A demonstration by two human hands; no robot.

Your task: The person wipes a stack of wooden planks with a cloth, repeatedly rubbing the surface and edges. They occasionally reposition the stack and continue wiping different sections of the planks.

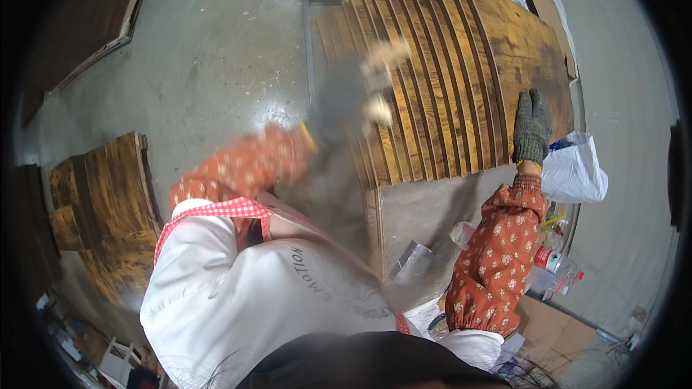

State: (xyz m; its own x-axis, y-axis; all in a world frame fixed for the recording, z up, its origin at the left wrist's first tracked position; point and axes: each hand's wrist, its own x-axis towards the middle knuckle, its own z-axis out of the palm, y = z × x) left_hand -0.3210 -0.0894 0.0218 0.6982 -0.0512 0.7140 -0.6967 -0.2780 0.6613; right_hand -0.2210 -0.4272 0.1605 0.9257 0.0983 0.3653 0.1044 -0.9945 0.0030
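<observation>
Brown wood-grain panels (440, 79) lie overlapped in a stepped row in front of me, with the widest face at the right. My right hand (533, 126), in a dark grey knitted glove, rests on that right-hand panel near its edge, fingers stretched out and holding nothing. Over the left part of the row, my left hand (342, 97) is smeared by motion, also in a dark glove. A pale beige thing (389, 55) shows at its fingers, and another pale bit appears just below. The fingers look closed around it, but its kind is too blurred to tell.
A white plastic bag (574, 169) sits beside my right wrist. Below it are a plastic bottle with a red label (551, 261) and flattened cardboard (553, 331). More brown panels (108, 209) stand at the left. A metal frame bar (310, 36) runs beside the row.
</observation>
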